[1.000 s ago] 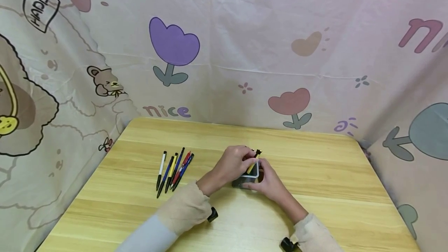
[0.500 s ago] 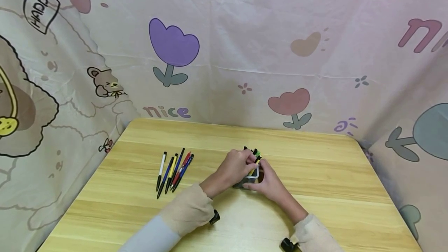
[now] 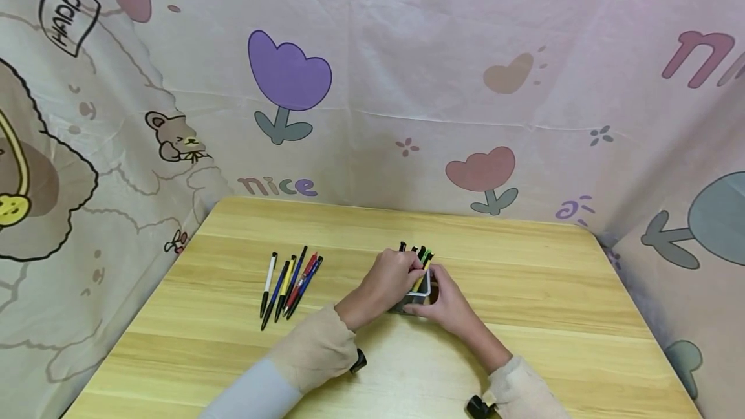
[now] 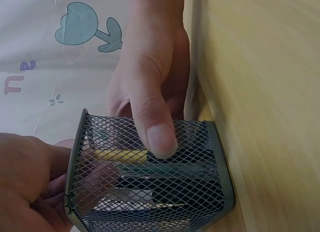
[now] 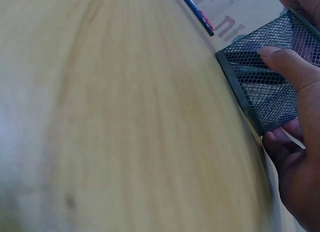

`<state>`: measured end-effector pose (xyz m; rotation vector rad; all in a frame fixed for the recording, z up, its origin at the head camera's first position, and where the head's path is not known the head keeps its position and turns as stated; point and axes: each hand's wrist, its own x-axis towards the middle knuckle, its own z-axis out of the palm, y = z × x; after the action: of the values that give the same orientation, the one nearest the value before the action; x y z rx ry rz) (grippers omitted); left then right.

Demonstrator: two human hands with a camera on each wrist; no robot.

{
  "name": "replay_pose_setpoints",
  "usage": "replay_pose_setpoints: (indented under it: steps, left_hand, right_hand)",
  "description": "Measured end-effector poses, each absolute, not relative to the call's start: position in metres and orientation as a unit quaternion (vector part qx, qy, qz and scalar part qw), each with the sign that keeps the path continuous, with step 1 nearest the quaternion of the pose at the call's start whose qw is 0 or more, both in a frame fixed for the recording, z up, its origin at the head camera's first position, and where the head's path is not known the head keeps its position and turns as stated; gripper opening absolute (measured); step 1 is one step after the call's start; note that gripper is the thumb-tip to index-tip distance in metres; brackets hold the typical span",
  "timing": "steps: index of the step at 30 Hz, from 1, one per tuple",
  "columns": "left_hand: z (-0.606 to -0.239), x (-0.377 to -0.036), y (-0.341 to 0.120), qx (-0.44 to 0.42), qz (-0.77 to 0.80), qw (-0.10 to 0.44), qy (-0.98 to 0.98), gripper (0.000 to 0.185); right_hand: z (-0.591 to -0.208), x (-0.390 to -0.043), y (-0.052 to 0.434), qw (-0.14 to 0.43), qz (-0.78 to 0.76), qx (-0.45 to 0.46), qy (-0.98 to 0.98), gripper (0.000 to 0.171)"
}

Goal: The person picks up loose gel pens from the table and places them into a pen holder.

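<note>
A dark metal-mesh pen holder (image 3: 405, 306) with several pens in it stands on the wooden table. My right hand (image 3: 451, 306) grips its side, thumb (image 5: 287, 64) on the near mesh wall. Curled over the open top, my left hand (image 3: 390, 277) has its fingers inside the rim, seen through the mesh in the left wrist view. A pen with a black end (image 3: 402, 246) sticks up behind that hand and seems held; its grip is mostly hidden. A yellow pen (image 3: 419, 283) and a green-ended pen (image 3: 429, 254) lean right of the left fingers.
Several pens lie side by side left of the holder: a white pen (image 3: 270, 273), a yellow pen (image 3: 285, 286), a red pen (image 3: 301, 283) and blue ones. A printed cloth (image 3: 372, 83) hangs behind the table's back edge.
My left hand has shifted slightly down and left over the holder, and the black pen end behind it has moved left. More pen ends show above the fingers. My right hand stays put.
</note>
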<state>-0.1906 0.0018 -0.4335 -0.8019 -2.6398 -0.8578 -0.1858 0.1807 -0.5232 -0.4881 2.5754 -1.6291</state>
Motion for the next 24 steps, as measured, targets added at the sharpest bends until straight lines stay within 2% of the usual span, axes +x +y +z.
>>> replay_pose_setpoints:
  steps: [6,15,24]
  left_hand:
    - [-0.433,-0.189,0.003,-0.274,-0.28,0.134,-0.91,0.009]
    - [-0.424,-0.189,-0.005,-0.292,-0.286,0.181,-0.894,0.001]
    - [-0.411,-0.19,-0.031,-0.28,-0.306,0.184,-0.891,0.01]
  right_hand:
    - [-0.524,-0.186,0.181,0.024,-0.524,-0.159,0.836,0.077]
    - [-0.523,-0.186,0.182,0.034,-0.537,-0.157,0.828,0.08]
    - [-0.524,-0.186,0.181,0.032,-0.536,-0.147,0.83,0.085]
